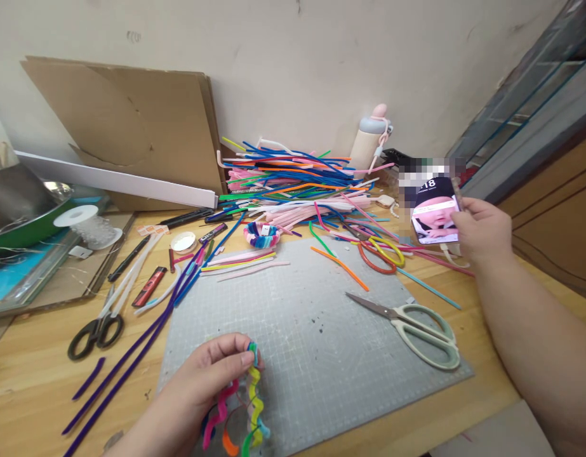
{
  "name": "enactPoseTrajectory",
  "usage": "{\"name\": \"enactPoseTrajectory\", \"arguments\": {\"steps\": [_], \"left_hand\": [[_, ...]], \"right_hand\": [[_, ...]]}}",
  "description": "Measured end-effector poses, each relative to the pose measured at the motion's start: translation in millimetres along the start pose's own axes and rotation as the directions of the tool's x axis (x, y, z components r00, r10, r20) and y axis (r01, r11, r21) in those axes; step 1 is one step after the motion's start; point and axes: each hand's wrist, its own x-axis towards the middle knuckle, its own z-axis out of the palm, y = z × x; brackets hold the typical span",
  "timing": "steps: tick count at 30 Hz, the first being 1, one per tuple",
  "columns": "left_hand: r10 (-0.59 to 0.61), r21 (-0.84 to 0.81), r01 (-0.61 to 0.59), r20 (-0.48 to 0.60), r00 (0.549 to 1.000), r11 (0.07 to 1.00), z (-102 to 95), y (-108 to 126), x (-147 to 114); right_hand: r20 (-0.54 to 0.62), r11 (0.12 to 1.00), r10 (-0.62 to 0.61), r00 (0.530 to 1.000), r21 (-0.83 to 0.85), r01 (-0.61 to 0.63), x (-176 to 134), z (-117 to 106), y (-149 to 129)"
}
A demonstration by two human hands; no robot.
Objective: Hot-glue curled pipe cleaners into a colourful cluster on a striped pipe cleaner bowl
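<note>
My left hand (221, 371) pinches the blue-green top of a bunch of wavy pipe cleaners (255, 400). Pink, yellow, orange and green strands hang from it over the front of the grey cutting mat (293, 317). At the right, my right hand (486, 231) grips a phone (434, 212) by its right edge, its screen lit and a white cable (447, 254) at its bottom. Green-handled scissors (416, 330) lie slightly spread on the mat between the hands. A striped pipe-cleaner ring (262, 235) sits at the mat's back edge.
A heap of colourful pipe cleaners (293, 184) lies along the wall, beside a bottle (366, 139). Red-and-yellow-handled scissors (381, 254) rest at the back right. Black scissors (96, 333), purple pipe cleaners (145, 336) and a spool (89, 227) are at left. Cardboard (126, 127) leans behind.
</note>
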Motion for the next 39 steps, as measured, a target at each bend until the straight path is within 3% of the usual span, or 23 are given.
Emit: {"name": "enactPoseTrajectory", "arguments": {"steps": [11,32,39], "left_hand": [[0.022,-0.043,-0.021,0.032,0.999,0.999,0.4,1,-2],[0.007,-0.02,-0.007,-0.007,1.0,1.0,1.8,1,-3],[0.015,-0.11,-0.013,0.017,1.0,0.994,5.7,4,-4]], "right_hand": [[0.006,1.0,0.006,1.0,-0.028,-0.006,-4,0,-5],[0.0,0.999,0.01,1.0,-0.034,-0.01,2,-3,5],[0.008,1.0,0.017,1.0,-0.025,-0.016,2,-4,5]]}}
